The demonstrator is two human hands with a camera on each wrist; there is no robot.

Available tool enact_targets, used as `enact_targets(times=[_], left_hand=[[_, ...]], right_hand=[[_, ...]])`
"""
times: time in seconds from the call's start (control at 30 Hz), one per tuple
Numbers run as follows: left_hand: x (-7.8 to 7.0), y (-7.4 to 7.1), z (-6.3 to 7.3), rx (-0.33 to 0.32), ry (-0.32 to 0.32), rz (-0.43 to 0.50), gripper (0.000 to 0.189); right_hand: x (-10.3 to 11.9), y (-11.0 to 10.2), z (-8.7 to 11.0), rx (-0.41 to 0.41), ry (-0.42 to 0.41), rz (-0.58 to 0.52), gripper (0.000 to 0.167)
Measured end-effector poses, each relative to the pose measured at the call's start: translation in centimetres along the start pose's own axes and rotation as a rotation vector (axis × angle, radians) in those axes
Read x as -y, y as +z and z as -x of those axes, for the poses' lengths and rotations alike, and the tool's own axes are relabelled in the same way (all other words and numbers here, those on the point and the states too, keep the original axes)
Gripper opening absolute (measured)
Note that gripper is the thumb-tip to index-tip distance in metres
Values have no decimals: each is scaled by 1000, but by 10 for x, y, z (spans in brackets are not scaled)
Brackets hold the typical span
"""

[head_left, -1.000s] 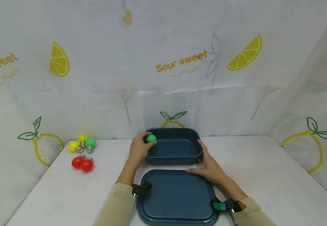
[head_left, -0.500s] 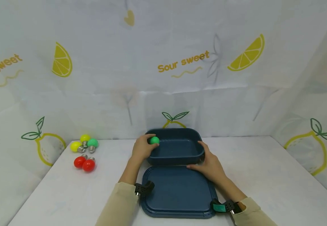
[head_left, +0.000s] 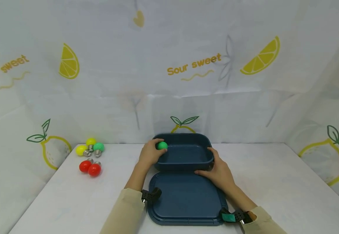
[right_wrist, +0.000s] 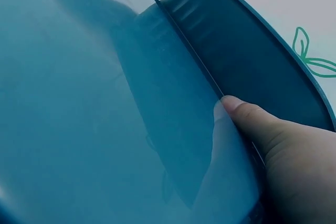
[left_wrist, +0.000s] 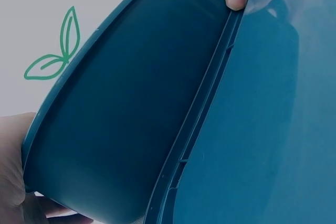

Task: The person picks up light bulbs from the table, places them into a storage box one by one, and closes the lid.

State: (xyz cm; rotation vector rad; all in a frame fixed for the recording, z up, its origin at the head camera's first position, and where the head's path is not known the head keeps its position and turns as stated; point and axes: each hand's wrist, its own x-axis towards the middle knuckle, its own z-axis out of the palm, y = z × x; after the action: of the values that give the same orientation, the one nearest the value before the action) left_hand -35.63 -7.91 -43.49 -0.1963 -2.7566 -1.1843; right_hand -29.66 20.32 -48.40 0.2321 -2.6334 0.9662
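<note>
In the head view, a dark blue rectangular box (head_left: 184, 166) stands at the back middle of the table, and its matching lid (head_left: 187, 198) lies flat in front. My left hand (head_left: 149, 153) is at the box's left end; a green light bulb (head_left: 162, 146) shows between its thumb and fingers over the rim, base hidden. The left wrist view does not show that bulb beside the hand (left_wrist: 13, 158). My right hand (head_left: 220, 170) grips the box's right end, fingers at the rim. Its thumb (right_wrist: 247, 109) lies along the seam where box and lid meet.
Several more bulbs lie at the table's left: yellow bulbs (head_left: 81, 150), a green bulb (head_left: 98, 147) and red bulbs (head_left: 94, 170), with silver screw bases. A white cloth with lemon prints (head_left: 122, 107) hangs behind the white table (head_left: 275, 182).
The lid has slid away from me, up close to the box's near side. My left hand and the green bulb have moved slightly right along the box. The right hand keeps its place.
</note>
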Motion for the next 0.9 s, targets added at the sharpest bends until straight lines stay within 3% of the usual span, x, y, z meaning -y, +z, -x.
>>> enact_targets(times=[0.13,0.37,0.6,0.9], left_hand=[[1,-2,1,2,4,1,50],[2,0,-2,19,19,19,50],[2,1,-1,31,33,17,47],[2,0,0,50,40,2,51]], right_hand=[[2,-2,1,19,-1,-45,101],[1,-6,3,47,63,-193,75],[0,-6,2,58,109,-236,78],[1,-5,3,44,81,-214,77]])
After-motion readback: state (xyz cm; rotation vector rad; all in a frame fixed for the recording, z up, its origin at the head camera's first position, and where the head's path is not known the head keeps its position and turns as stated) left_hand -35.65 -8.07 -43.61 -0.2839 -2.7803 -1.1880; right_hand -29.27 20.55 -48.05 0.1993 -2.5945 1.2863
